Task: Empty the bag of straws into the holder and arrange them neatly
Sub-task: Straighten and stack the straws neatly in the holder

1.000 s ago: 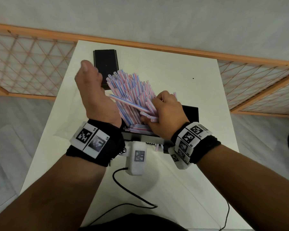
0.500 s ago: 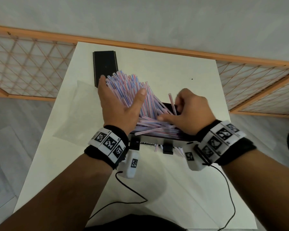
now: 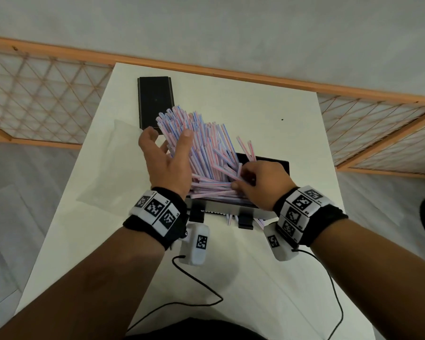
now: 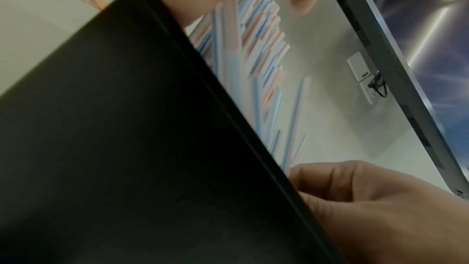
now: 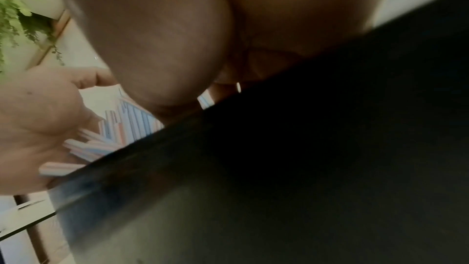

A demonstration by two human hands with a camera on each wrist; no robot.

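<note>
A thick bundle of pink, blue and white striped straws (image 3: 201,153) leans back and left out of the black holder (image 3: 281,165) on the white table. My left hand (image 3: 168,143) props the bundle's left side, with the thumb laid across the straws and the fingers spread beyond them. At the holder's right end my right hand (image 3: 241,179) has its fingers curled round a few straw ends. In the left wrist view the holder wall (image 4: 127,148) fills the frame below the straws (image 4: 256,47). The right wrist view shows the holder (image 5: 304,168) and some straws (image 5: 132,123).
The empty clear bag (image 3: 108,165) lies flat on the table left of the holder. A flat black lid (image 3: 155,101) lies at the back left. A few straws (image 3: 230,218) poke out under the holder's front. Wrist-camera cables (image 3: 196,283) trail over the near table.
My left hand has come down from above to the bundle's left side, thumb across it. My right hand has shifted to the holder's right end and dipped into the straws, which now fan wider.
</note>
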